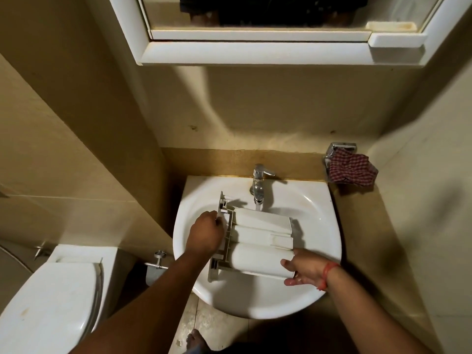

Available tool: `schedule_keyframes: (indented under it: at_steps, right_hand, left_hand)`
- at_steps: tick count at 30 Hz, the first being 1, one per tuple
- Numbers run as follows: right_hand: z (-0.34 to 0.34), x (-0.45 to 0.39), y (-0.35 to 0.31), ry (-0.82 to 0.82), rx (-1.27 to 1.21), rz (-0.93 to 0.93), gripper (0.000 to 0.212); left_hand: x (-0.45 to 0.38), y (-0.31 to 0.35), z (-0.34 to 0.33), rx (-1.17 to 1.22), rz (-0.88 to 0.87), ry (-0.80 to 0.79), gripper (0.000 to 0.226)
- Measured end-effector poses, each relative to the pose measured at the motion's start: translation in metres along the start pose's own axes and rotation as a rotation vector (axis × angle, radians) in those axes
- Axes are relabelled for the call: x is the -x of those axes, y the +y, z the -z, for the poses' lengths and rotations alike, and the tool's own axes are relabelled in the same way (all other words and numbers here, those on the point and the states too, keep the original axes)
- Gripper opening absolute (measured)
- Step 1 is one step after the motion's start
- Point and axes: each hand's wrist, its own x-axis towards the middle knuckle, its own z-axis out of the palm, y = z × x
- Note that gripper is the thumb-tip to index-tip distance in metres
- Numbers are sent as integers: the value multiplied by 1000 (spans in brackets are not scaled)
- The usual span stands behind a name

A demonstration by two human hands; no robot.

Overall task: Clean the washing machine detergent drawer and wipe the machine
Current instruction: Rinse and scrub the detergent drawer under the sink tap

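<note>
- Detergent drawer (258,241), white plastic, held upside down over the wash basin (314,297); three rounded compartment undersides face up, front panel points to the left.
- Left hand (205,235) closed around the drawer's front-panel end, fingers curled over the edge, knuckles up.
- Right hand (305,270) grips the opp. end at the near corner: thumb lies on the nearest compartment's underside, other fingers wrap below the edge. Hand looks wet. Red thread band (328,272) on that wrist.
- Chrome tap (259,185) at basin's back rim, spout just above the drawer's far side; thin stream of water drops from spout onto the far compartment.
- Red-checked cloth (351,169) bunched in a chrome wall holder (341,148), right of tap, well apart from the drawer.
- Toilet (51,297) w/ lid down, lower left, beside basin.
- White mirror cabinet (255,52) on wall above the basin.
- Bare foot (195,339) on tiled floor under the basin's front edge.
</note>
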Motion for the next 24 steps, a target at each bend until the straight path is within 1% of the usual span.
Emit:
schedule_keyframes:
  at_steps: [2,4,5,7,8,9,10,11,12,13,14,17,18,19,20,21,22,23,24]
  right_hand:
    - [2,-1,-6,20,51,-4,45]
    - [1,4,-17,65,75,-19,41]
    - [1,7,-21,81,125,-36,39]
    - [0,16,-32,91,315,-86,39]
    - [0,18,-37,126,457,-87,40]
    - [-1,18,-40,220,642,-37,40]
    - [-1,8,-41,364,811,69,42]
    - [-3,1,-45,481,853,197,40]
    - [-7,-5,-50,545,767,327,34]
    - [-14,-9,-58,548,600,422,27]
    - [-20,-13,-67,491,402,440,24]
    - [-37,-35,-93,204,-451,288,26]
    - [-43,-43,-102,152,-649,264,29]
    - [-49,-51,-109,110,-780,246,31]
    - [-56,-58,-113,85,-820,239,30]
    - [-64,-62,-116,52,-781,245,28]
    - [-70,-67,-115,53,-636,276,28]
    - [-75,-69,-111,84,-430,359,29]
    - [-76,-68,-104,139,-173,480,30]
  left_hand:
    - [-3,1,-2,-14,30,0,22]
    - [-8,3,-5,-14,70,-18,25]
    - [-10,4,-7,-15,86,-31,26]
    - [-16,4,-11,-15,94,-68,28]
    - [-19,5,-13,-14,92,-89,28]
    - [-21,6,-16,-19,88,-111,28]
    - [-22,8,-18,-31,83,-134,28]
    - [-23,10,-22,-47,76,-154,28]
    - [-24,12,-25,-64,71,-167,27]
    - [-24,14,-28,-78,70,-174,26]
    - [-25,14,-30,-84,78,-184,26]
    - [-29,13,-34,-72,98,-189,24]
    - [-29,13,-35,-72,92,-180,23]
    - [-29,12,-36,-73,81,-165,23]
    - [-28,12,-37,-70,70,-154,24]
    - [-27,10,-39,-65,57,-144,26]
    - [-27,9,-39,-59,48,-139,26]
    - [-28,7,-40,-55,40,-136,25]
    - [-28,7,-40,-50,36,-135,22]
